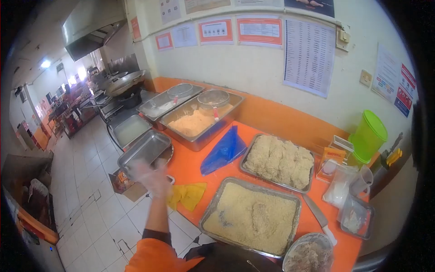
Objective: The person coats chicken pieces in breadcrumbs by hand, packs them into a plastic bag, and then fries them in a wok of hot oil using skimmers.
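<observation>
My left hand [153,179], in a clear plastic glove, is stretched out to the left and smeared by motion. It overlaps the near edge of a steel tray [147,147], and I cannot tell whether its fingers hold anything. Just right of the wrist lies a yellow cloth [186,195]. In front of my body is a tray of pale crumbs [240,199] with one coated piece [263,215] on them. Behind it stands a second tray filled with coated pieces [278,161]. My right hand is out of view.
A knife [319,213] lies beside the crumb tray, near a bowl of brownish mix [310,254]. A blue plastic bag [225,152] rests on the orange table [188,163]. Deep steel pans with sieves [213,97] stand behind. A green container [369,131] and a jug [361,181] are right.
</observation>
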Demonstrator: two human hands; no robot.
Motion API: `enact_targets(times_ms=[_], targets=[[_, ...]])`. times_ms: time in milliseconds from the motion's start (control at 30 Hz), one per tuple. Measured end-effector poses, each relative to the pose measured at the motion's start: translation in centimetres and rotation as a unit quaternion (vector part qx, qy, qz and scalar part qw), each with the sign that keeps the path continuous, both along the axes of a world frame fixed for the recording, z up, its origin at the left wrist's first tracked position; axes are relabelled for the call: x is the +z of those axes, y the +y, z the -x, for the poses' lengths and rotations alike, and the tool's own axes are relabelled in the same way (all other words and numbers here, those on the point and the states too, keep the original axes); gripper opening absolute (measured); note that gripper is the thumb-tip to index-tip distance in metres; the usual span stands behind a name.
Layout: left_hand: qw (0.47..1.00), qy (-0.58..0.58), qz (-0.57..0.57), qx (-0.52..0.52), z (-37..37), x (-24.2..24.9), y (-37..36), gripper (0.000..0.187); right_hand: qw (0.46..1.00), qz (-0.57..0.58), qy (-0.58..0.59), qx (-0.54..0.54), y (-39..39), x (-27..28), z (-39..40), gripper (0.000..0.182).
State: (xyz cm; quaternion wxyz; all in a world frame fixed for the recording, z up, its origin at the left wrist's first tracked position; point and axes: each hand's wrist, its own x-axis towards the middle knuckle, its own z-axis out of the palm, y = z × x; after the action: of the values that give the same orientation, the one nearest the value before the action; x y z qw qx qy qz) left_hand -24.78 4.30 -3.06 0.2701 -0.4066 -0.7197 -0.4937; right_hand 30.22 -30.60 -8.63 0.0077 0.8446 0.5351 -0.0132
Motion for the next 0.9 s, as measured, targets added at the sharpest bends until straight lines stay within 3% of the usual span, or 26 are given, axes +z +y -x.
enact_targets(times_ms=[67,133,200,300,333,367,400,433,467,500,567,633,733,800,867,900], targets=[[0.968,-0.241,-0.062,-0.01,10.9,-3.6,1.4,0.055,1.0,0.005,-0.018,0.02,0.7,0.7,0.6,0.063],[0.822,-0.535,-0.097,-0.168,19.6,-8.0,2.1,0.047,1.0,0.019,0.007,0.016,2.0,3.2,2.3,0.061],[0.707,-0.659,-0.094,-0.238,22.6,-10.4,2.4,0.04,0.999,0.02,0.015,0.023,3.0,4.6,3.2,0.059],[0.688,-0.692,-0.086,-0.201,20.7,-8.9,1.0,0.029,0.994,-0.052,0.002,0.1,3.0,2.6,1.1,0.054],[0.849,-0.5,0.06,-0.16,21.2,-9.8,-0.1,0.025,0.988,-0.079,-0.007,0.136,2.9,2.0,0.3,0.053],[0.934,-0.272,0.208,-0.105,21.8,-11.3,-1.3,0.022,0.98,-0.103,-0.017,0.171,3.1,1.4,-0.5,0.051],[0.938,-0.025,0.344,-0.044,22.3,-13.0,-2.4,0.02,0.972,-0.121,-0.02,0.2,3.5,1.4,-0.8,0.05],[0.936,-0.284,0.183,-0.099,22.7,-14.5,-2.9,0.02,0.965,-0.135,-0.024,0.223,4.4,1.8,-0.4,0.048],[0.847,-0.512,-0.006,-0.142,22.9,-15.9,-3.0,0.02,0.973,-0.11,-0.005,0.201,5.1,2.5,0.2,0.05],[0.68,-0.682,-0.204,-0.173,23.5,-17.4,-3.7,0.02,0.98,-0.085,0.013,0.179,6.0,3.5,1.1,0.051],[0.745,-0.6,-0.232,-0.176,24.3,-21.0,-8.5,0.019,0.989,-0.034,0.048,0.135,8.0,4.6,2.1,0.055],[0.753,-0.585,-0.27,-0.131,23.7,-24.1,-14.3,0.022,0.968,-0.071,-0.034,0.239,8.9,2.8,0.8,0.048],[0.666,-0.654,-0.357,-0.022,21.8,-27.1,-20.2,0.029,0.908,-0.167,-0.163,0.348,10.8,3.3,2.7,0.039],[0.695,-0.691,-0.169,0.111,20.0,-30.5,-23.0,0.03,0.872,-0.215,-0.2,0.393,12.3,5.5,6.2,0.035],[0.676,-0.698,-0.196,0.129,17.7,-34.1,-24.4,0.032,0.851,-0.235,-0.19,0.429,13.5,8.3,9.0,0.033],[0.753,-0.642,0.035,0.142,17.2,-35.4,-24.7,0.033,0.861,-0.207,-0.161,0.437,14.1,9.0,9.6,0.033]])
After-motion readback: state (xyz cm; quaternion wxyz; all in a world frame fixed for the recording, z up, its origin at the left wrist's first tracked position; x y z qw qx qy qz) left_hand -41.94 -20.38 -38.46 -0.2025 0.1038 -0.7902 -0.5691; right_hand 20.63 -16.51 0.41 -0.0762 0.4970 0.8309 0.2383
